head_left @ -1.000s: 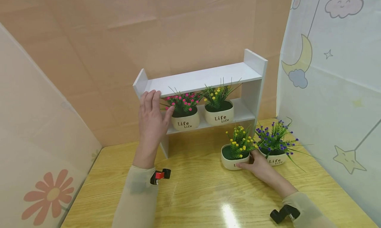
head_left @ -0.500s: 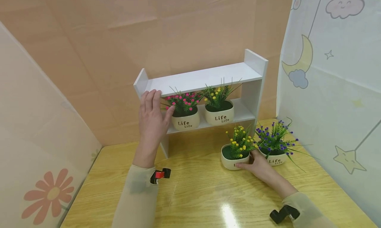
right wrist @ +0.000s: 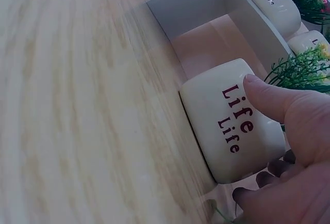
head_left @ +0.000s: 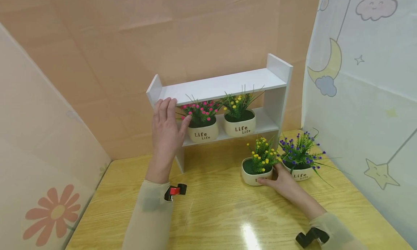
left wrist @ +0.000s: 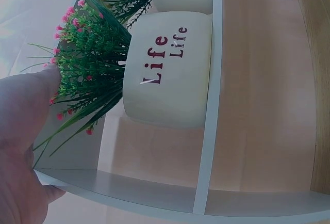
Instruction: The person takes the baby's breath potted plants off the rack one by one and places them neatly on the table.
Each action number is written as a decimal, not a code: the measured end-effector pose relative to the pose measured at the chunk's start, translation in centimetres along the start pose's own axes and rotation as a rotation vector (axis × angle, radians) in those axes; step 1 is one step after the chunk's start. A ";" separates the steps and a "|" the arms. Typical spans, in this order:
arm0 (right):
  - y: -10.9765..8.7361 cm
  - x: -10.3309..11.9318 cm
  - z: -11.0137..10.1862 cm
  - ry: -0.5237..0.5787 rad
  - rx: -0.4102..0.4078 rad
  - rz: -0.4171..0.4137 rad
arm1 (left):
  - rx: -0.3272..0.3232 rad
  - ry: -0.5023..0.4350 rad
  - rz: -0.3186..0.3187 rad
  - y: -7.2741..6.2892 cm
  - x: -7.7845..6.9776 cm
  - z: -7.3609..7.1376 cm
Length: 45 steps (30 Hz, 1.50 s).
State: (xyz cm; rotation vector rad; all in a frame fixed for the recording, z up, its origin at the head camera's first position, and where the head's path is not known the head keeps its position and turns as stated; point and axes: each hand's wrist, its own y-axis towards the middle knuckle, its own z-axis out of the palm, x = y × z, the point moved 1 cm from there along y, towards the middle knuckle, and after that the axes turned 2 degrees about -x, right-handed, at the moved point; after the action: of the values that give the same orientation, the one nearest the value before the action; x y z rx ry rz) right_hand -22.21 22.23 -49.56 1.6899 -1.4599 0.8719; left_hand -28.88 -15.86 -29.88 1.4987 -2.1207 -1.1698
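My left hand [head_left: 167, 128] holds the upper left corner of a small white shelf [head_left: 224, 84]. In the left wrist view its thumb lies by the pink flowers and a fingertip shows outside the side panel. My right hand [head_left: 285, 181] grips the right side of a cream pot of yellow flowers [head_left: 257, 173] standing on the table, thumb on the front "Life" lettering. Its other fingers go behind the pot, partly hidden. The right wrist view shows this pot [right wrist: 232, 126] up close. On the middle shelf sit a pink-flowered pot [head_left: 203, 132] and another yellow-flowered pot [head_left: 240, 126].
A purple-flowered pot [head_left: 300, 173] stands on the table just right of my right hand, its long leaves spreading rightward. The wooden table [head_left: 211, 206] reaches in front of the shelf. Printed cloth walls [head_left: 361, 134] border both sides, and a tan cloth [head_left: 211, 32] hangs behind.
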 end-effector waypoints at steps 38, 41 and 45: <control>-5.1 2.0 -2.2 0.093 0.074 -0.046 | 0.043 0.014 -0.035 0.0 -0.2 -0.2; -5.4 2.4 -2.4 0.096 0.068 -0.043 | 0.046 0.016 -0.033 0.0 -0.2 -0.3; -5.6 2.8 -2.7 0.103 0.067 -0.039 | 0.047 0.019 -0.035 0.0 -0.2 -0.2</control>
State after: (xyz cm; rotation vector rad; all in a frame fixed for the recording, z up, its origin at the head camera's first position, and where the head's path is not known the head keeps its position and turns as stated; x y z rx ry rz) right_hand -16.33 23.64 -46.30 1.6902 -1.3383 0.9814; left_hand -28.65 -15.82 -29.70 1.5664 -2.1320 -1.1206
